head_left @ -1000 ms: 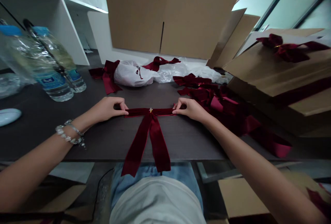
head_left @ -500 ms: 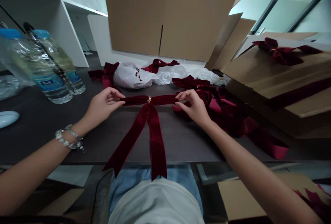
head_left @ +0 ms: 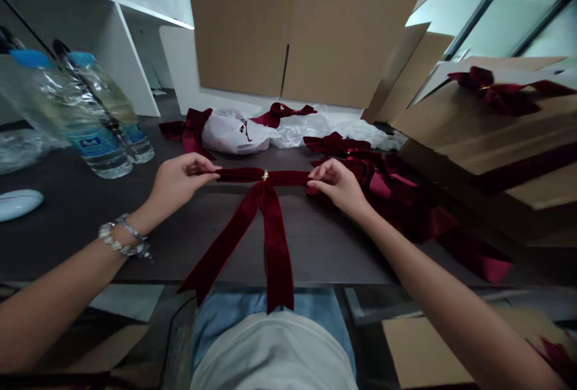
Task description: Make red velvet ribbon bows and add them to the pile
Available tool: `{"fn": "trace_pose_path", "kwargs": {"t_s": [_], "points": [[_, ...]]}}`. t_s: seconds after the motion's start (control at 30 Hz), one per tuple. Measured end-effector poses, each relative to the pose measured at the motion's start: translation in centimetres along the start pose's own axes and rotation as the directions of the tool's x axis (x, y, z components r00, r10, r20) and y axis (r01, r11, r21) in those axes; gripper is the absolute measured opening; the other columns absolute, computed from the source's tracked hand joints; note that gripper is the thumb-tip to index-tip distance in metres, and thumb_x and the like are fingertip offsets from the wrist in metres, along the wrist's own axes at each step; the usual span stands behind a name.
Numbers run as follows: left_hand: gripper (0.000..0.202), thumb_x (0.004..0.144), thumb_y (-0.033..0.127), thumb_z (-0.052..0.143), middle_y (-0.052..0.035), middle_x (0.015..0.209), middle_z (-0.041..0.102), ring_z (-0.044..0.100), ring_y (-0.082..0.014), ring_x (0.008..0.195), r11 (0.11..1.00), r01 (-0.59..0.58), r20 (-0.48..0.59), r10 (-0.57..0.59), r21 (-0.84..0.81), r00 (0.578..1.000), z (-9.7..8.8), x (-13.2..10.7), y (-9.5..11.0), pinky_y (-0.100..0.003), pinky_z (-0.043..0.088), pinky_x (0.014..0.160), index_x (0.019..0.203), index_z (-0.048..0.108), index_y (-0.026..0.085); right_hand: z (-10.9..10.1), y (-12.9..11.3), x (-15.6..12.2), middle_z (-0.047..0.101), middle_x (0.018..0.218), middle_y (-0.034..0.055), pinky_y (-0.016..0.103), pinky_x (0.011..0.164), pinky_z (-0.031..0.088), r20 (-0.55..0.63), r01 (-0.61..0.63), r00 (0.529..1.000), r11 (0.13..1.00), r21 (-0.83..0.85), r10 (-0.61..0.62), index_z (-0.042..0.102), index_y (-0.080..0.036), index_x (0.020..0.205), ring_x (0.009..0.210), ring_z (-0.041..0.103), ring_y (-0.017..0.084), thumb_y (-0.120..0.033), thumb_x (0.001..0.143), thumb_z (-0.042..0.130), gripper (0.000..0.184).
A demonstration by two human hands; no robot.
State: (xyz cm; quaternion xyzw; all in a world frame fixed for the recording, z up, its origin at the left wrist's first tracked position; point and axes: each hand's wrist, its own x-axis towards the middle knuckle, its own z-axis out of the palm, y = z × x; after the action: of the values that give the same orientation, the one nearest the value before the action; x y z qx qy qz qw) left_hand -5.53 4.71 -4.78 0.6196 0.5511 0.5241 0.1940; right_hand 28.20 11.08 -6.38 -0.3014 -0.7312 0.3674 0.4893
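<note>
A dark red velvet ribbon bow (head_left: pixel 278 234) is stretched sideways over the dark table (head_left: pixel 342 246). My left hand (head_left: pixel 180 184) pinches the end of its left loop between thumb and fingers. The right loop's end is pinched in my right hand (head_left: pixel 338 185). At the bow's centre sits a small shiny gold-coloured tie (head_left: pixel 265 176). Two long tails with notched ends hang from it, reaching past the table's front edge. Just beyond my right hand lies a heap of dark red ribbons and bows (head_left: pixel 392 191).
Two large water bottles (head_left: pixel 101 149) and a white computer mouse (head_left: pixel 20 204) are on the left. White plastic bags (head_left: pixel 238 131) and more bows lie along the back. A cardboard box (head_left: pixel 496 131) with a bow on top stands at right; a tall cardboard panel (head_left: pixel 288 29) rises behind.
Both hands keep their pinch on the bow, which stays stretched. The whole view has shifted slightly, so things appear a little further right.
</note>
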Motion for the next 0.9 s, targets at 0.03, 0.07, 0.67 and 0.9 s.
{"fn": "trace_pose_path", "kwargs": {"t_s": [0.03, 0.07, 0.67, 0.9], "points": [[0.026, 0.063, 0.035, 0.076, -0.0044, 0.086, 0.075, 0.070, -0.0168, 0.080, 1.000, 0.010, 0.009, -0.010, 0.012, 1.000, -0.1, 0.0, 0.0, -0.027, 0.056, 0.077, 0.075, 0.063, 0.016, 0.0, 0.1, 0.0, 0.062, 0.085, 0.0018, 0.029, 0.075, 0.052, 0.007, -0.006, 1.000, 1.000, -0.006, 0.006, 0.046, -0.019, 0.078, 0.080, 0.062, 0.014, -0.029, 0.070, 0.077, 0.033], [0.026, 0.062, 0.036, 0.075, -0.0043, 0.085, 0.075, 0.070, -0.0170, 0.079, 0.999, 0.022, 0.021, -0.023, 0.032, 1.000, -0.1, 0.1, 0.1, -0.027, 0.055, 0.076, 0.074, 0.062, 0.017, 0.1, 0.2, 0.0, 0.062, 0.085, 0.0019, 0.029, 0.074, 0.052, 0.011, -0.010, 1.000, 1.000, -0.015, 0.010, 0.046, -0.019, 0.077, 0.079, 0.062, 0.014, -0.029, 0.071, 0.076, 0.033], [0.033, 0.093, 0.031, 0.044, -0.0053, 0.115, 0.070, 0.059, -0.0223, 0.110, 0.578, -0.610, 0.618, 0.218, 0.542, 0.755, 4.2, -1.0, 5.0, -0.037, 0.047, 0.097, 0.113, 0.068, 0.019, 7.5, -6.9, -2.6, 0.067, 0.089, 0.0103, 0.032, 0.066, 0.042, 0.245, 0.070, 0.939, 0.565, -0.822, 0.241, 0.061, -0.015, 0.086, 0.080, 0.064, 0.024, -0.052, 0.091, 0.054, 0.038], [0.031, 0.091, 0.024, 0.046, -0.0107, 0.104, 0.071, 0.062, -0.0259, 0.103, 0.523, -0.615, 0.622, 0.192, 0.589, 0.759, 6.5, -0.6, 4.2, -0.040, 0.049, 0.091, 0.106, 0.071, 0.013, 7.0, -6.7, -2.3, 0.067, 0.095, 0.0121, 0.026, 0.064, 0.038, 0.369, 0.129, 0.868, 0.566, -0.814, 0.333, 0.054, -0.012, 0.103, 0.082, 0.065, 0.021, -0.014, 0.094, 0.047, 0.011]]}}
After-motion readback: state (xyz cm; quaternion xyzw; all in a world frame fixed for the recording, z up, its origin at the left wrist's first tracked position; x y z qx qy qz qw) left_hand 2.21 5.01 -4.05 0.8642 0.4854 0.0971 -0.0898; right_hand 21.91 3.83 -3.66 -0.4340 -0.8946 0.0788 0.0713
